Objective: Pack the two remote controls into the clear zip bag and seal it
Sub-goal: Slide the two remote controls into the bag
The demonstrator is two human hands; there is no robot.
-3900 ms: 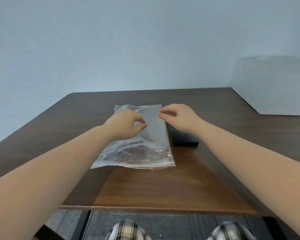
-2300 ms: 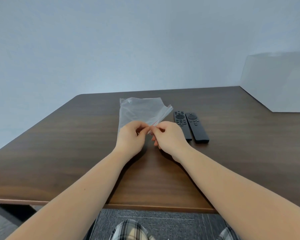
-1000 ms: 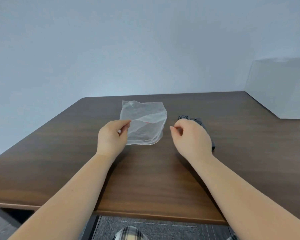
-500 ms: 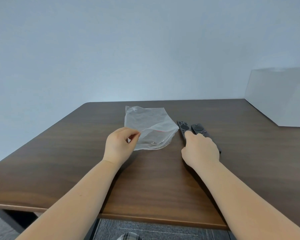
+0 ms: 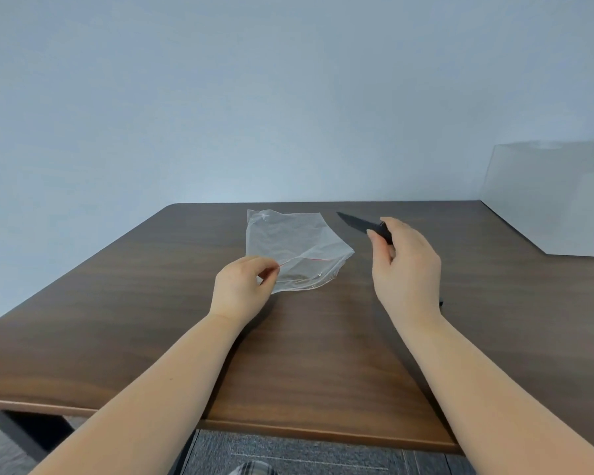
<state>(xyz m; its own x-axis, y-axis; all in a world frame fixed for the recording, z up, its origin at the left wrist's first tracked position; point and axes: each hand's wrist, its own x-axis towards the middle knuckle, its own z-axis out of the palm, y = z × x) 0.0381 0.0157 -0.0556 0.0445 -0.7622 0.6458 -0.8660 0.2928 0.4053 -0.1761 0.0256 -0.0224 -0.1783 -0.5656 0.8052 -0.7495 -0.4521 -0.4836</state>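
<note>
Pinching the near corner of the clear zip bag [image 5: 295,250], the left hand [image 5: 242,286] has thumb and forefinger closed on the plastic right at the red seal line, lifting that edge a little so the mouth gapes toward the right. The rest of the bag lies flat on the dark wooden table [image 5: 151,303], its far end pointing at the wall [image 5: 254,97].

Over on the other side, the right hand [image 5: 405,269] is up off the tabletop, fingers wrapped round one black remote [image 5: 362,225]. The remote is in the air, held by its near end, its far tip angled up and leftward, toward the bag's far right corner but clear of it. It is outside the bag, just beside it.

Only a dark sliver shows at the table by the right wrist [image 5: 441,303]; whether that is the second remote cannot be told, as the hand and forearm cover that spot.

A pale grey box or panel [image 5: 549,200] stands at the table's far right. Plaid fabric [image 5: 254,469] peeks in at the bottom edge, over grey floor.
</note>
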